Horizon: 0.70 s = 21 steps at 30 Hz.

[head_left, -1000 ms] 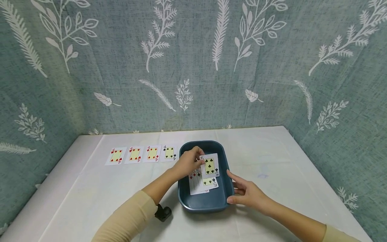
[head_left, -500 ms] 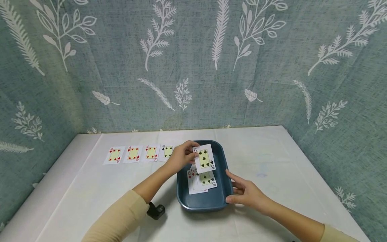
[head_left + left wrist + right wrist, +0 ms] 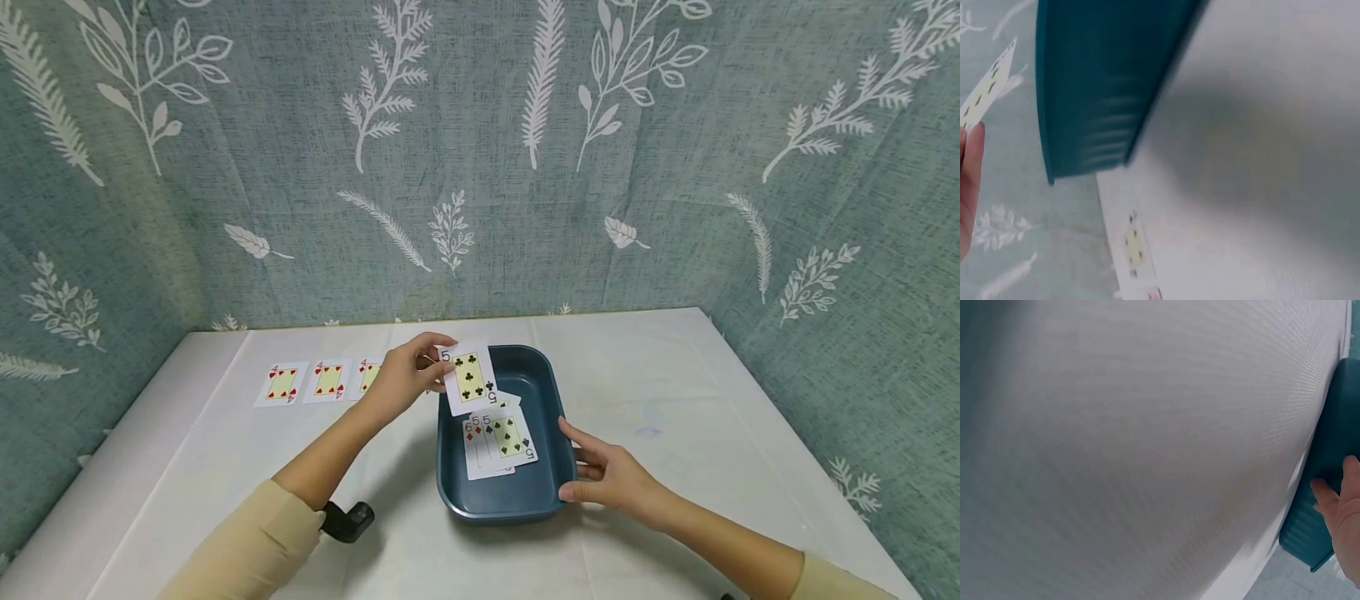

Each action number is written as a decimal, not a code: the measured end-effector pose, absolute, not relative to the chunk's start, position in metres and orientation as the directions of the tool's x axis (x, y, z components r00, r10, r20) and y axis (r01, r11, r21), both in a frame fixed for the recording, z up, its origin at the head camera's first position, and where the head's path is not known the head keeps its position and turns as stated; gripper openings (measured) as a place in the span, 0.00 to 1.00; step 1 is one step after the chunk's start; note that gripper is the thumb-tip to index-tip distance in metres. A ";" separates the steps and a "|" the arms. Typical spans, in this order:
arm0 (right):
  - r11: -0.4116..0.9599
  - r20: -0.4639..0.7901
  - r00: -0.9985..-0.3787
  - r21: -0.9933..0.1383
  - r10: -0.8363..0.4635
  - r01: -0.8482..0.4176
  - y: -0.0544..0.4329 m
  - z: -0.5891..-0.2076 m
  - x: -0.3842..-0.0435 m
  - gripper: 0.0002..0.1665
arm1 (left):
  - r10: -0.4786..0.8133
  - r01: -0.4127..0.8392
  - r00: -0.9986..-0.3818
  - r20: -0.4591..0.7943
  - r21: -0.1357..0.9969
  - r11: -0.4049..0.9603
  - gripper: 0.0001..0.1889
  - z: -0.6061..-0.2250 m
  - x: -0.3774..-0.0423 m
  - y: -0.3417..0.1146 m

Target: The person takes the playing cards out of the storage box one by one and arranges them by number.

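Note:
My left hand [image 3: 397,379] pinches a five of clubs playing card [image 3: 468,382] by its left edge, above the left rim of a dark blue tray [image 3: 510,504]. The same card [image 3: 988,87] and fingers show at the left wrist view's edge. Inside the tray lie several overlapping cards [image 3: 510,437], a five of spades on top. My right hand [image 3: 618,483] touches the tray's right side, thumb and forefinger at the rim; the right wrist view shows its fingers on the outer wall.
Left of the tray, a row of face-up cards marked 4 [image 3: 330,381] lies along the back of the white table [image 3: 645,400]. My left hand partly hides the row's right end; the left wrist view shows a black-pipped card [image 3: 1134,247]. Patterned cloth [image 3: 487,167] surrounds the table.
My left hand has raised the five of clubs out of the tray and carried it leftward to above the left rim. The right hand and tray have stayed put.

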State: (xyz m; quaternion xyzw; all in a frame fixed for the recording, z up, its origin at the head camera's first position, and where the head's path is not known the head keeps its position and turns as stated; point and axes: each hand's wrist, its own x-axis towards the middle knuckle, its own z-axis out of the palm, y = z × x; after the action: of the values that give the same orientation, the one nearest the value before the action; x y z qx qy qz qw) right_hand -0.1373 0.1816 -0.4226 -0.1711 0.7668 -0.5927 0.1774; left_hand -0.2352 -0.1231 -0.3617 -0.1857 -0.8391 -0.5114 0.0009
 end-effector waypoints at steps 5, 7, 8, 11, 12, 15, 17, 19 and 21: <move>0.238 -0.071 -0.877 -0.970 -0.474 -0.050 0.181 -0.425 -0.138 0.56 | 0.302 0.284 -0.940 0.161 0.858 0.428 0.18 -0.362 -0.231 -0.140; 0.230 -0.072 -0.876 -0.972 -0.476 -0.045 0.181 -0.426 -0.138 0.56 | 0.300 0.277 -0.941 0.154 0.860 0.429 0.18 -0.362 -0.230 -0.147; 0.227 -0.072 -0.876 -0.973 -0.477 -0.043 0.181 -0.426 -0.138 0.56 | 0.297 0.273 -0.943 0.151 0.861 0.428 0.18 -0.361 -0.229 -0.151; 0.224 -0.068 -0.874 -0.974 -0.480 -0.047 0.181 -0.427 -0.138 0.55 | 0.286 0.264 -0.947 0.148 0.867 0.424 0.18 -0.359 -0.225 -0.163; 0.223 -0.069 -0.874 -0.974 -0.481 -0.046 0.181 -0.426 -0.138 0.55 | 0.283 0.258 -0.948 0.145 0.869 0.423 0.18 -0.358 -0.224 -0.167; 0.229 -0.075 -0.876 -0.972 -0.477 -0.042 0.182 -0.426 -0.138 0.56 | 0.280 0.246 -0.951 0.131 0.868 0.431 0.18 -0.356 -0.220 -0.179; 0.232 -0.081 -0.877 -0.972 -0.473 -0.035 0.182 -0.426 -0.138 0.57 | 0.279 0.236 -0.953 0.118 0.865 0.443 0.19 -0.356 -0.218 -0.185; 0.232 -0.084 -0.879 -0.972 -0.470 -0.032 0.183 -0.425 -0.138 0.57 | 0.281 0.237 -0.953 0.113 0.856 0.460 0.19 -0.357 -0.216 -0.191; 0.231 -0.083 -0.878 -0.972 -0.472 -0.032 0.183 -0.425 -0.138 0.57 | 0.279 0.235 -0.954 0.108 0.849 0.474 0.19 -0.358 -0.215 -0.196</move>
State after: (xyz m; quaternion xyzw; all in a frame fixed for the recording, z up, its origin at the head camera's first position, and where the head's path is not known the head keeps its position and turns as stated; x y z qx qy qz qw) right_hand -0.1384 0.1826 -0.4254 -0.1652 0.7627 -0.5977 0.1837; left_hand -0.2150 -0.1962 -0.3583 -0.1497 -0.8581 -0.4907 -0.0229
